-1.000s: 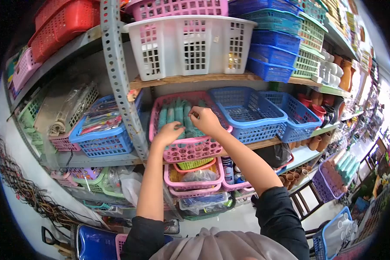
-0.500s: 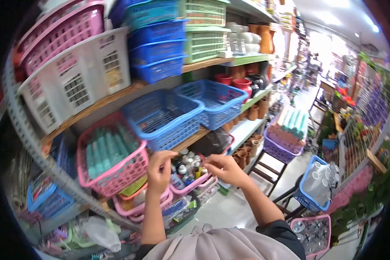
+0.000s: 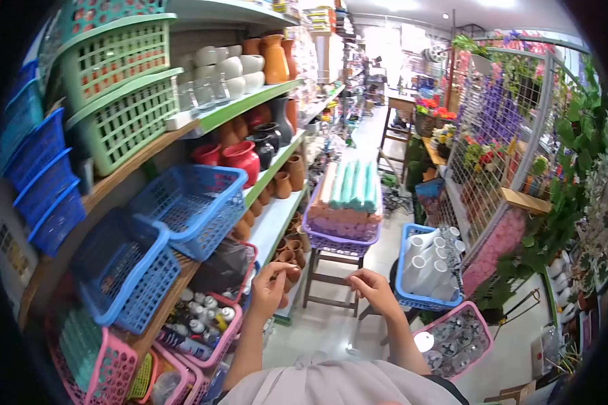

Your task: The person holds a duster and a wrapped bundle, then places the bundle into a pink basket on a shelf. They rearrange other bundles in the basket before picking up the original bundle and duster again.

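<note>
My left hand [image 3: 270,291] is raised in front of me, near a pink basket of bottles [image 3: 203,324], its fingers curled toward the thumb. Whatever it may hold is too small to make out. My right hand [image 3: 373,289] hangs in the air left of a blue basket of white tubes [image 3: 429,266], thumb and fingers drawn close together; I cannot make out anything in it. Beyond both hands, a purple basket [image 3: 341,239] with teal and brown rolls stands on a dark stool [image 3: 331,277]. Neither hand touches a basket.
Shelves at the left carry blue baskets [image 3: 199,202], green baskets [image 3: 132,128], a red vase [image 3: 242,160] and an orange vase [image 3: 275,61]. At the right stand a wire rack [image 3: 479,142] with flowers and a pink basket of glassware [image 3: 456,341].
The view has turned right, so the shelves sit further left and the purple basket is now ahead. Both hands appear lower and remain raised and apart.
</note>
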Available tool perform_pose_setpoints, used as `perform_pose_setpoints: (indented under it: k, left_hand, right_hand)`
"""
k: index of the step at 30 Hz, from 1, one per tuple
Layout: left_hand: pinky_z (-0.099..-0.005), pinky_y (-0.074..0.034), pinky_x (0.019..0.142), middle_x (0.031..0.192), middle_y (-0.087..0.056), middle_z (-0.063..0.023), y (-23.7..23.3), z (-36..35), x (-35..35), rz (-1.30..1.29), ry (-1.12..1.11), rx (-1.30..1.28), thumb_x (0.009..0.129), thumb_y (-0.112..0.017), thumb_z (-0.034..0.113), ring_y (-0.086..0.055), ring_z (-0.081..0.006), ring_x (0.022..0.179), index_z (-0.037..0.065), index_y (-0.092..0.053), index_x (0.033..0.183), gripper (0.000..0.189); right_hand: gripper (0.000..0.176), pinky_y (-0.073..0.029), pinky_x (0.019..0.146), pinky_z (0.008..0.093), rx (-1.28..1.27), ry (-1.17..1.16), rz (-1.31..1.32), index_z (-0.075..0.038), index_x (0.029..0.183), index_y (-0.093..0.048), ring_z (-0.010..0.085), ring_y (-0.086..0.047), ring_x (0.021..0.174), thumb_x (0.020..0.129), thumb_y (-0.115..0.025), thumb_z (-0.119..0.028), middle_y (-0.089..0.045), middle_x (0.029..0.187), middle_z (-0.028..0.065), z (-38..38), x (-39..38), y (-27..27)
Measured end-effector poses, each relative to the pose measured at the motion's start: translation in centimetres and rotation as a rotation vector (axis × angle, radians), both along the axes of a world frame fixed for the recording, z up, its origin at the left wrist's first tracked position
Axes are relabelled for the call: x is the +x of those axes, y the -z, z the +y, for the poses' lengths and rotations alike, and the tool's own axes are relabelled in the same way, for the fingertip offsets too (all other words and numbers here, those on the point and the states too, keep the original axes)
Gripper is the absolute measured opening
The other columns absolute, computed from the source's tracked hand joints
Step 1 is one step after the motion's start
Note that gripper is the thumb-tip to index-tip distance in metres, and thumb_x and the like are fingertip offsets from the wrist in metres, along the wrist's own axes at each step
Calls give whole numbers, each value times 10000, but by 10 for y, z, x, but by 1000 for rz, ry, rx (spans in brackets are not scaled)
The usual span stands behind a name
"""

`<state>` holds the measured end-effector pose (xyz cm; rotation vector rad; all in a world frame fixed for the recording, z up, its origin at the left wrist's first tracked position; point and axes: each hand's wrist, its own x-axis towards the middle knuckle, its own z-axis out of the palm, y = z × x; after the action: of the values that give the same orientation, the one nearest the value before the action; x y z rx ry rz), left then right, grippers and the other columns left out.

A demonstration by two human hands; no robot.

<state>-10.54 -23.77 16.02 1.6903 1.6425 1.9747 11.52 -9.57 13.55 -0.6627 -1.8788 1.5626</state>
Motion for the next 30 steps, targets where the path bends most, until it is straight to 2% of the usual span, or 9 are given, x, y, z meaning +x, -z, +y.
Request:
perform_pose_setpoints:
  k: [1, 3, 10, 17, 21, 24, 27, 28, 30]
  left_hand:
    - [-237, -485, 683, 927, -668, -42, -4, 8, 8, -170, 42, -162, 920, -504, 11, -615, -94, 814, 18, -626, 999, 146]
    - [-239, -484, 747, 934, -662, -42, 7, 40, 12, -252, 104, -171, 919, -502, 5, -619, -102, 860, 6, -620, 994, 140]
    - [-242, -465, 807, 956, -652, -79, 29, 119, 19, -162, 239, -151, 939, -477, 22, -613, -130, 888, -2, -617, 1015, 161]
    - [-270, -470, 850, 967, -664, -79, 51, 209, -1, -324, 280, -194, 906, -497, 0, -622, -145, 926, -13, -627, 1028, 179]
    - [-277, -469, 858, 998, -662, -72, 46, 259, -23, -255, 299, -221, 913, -507, 31, -620, -148, 940, -3, -629, 1034, 176]
    - [-295, -468, 864, 1025, -662, -97, 41, 301, -48, -155, 264, -237, 905, -524, 62, -622, -186, 959, 4, -631, 1040, 182]
    - [-317, -472, 866, 1050, -652, -113, 35, 338, -75, 19, 139, -276, 883, -551, 99, -629, -236, 958, 18, -627, 1063, 211]
    - [-365, -442, 924, 1102, -624, -133, 23, 338, -80, 34, 164, -398, 859, -583, 147, -593, -298, 1035, 38, -615, 1097, 264]
    - [-370, -420, 957, 1177, -591, -131, 41, 359, -103, 193, 157, -375, 869, -585, 163, -550, -293, 1113, 49, -601, 1134, 289]
  right_hand:
    - [207, -439, 567, 209, 8, 18, -17, -15, 1001, -650, 56, -524, 626, 934, -559, -188, -597, 739, 7, 10, 6, 0]
    - [196, -435, 566, 207, 18, 60, -47, -12, 996, -650, 55, -523, 623, 928, -571, -178, -605, 739, 5, 31, 16, 4]
    - [173, -445, 573, 205, -92, 174, -19, -16, 979, -655, 64, -534, 636, 927, -565, -154, -604, 748, 9, 86, 35, 14]
    - [193, -464, 595, 223, -108, 236, -31, -19, 988, -653, 81, -560, 677, 920, -576, -182, -616, 777, 23, 141, 26, 34]
    - [220, -478, 619, 247, -67, 310, -108, -5, 992, -650, 108, -579, 694, 899, -608, -200, -649, 823, 54, 188, 5, 41]
    - [235, -473, 630, 270, 233, 425, -106, 5, 990, -653, 133, -590, 697, 870, -635, -196, -662, 849, 96, 225, -17, 40]
    - [227, -469, 639, 264, 162, 454, -204, -5, 972, -659, 132, -595, 713, 867, -640, -205, -659, 864, 102, 259, -39, 24]
    - [215, -476, 673, 289, 142, 459, -204, -21, 947, -668, 160, -608, 771, 851, -650, -213, -652, 944, 127, 269, -47, 19]
    - [214, -475, 697, 315, 275, 499, -222, -30, 946, -669, 193, -608, 807, 842, -653, -216, -644, 978, 146, 293, -66, 20]
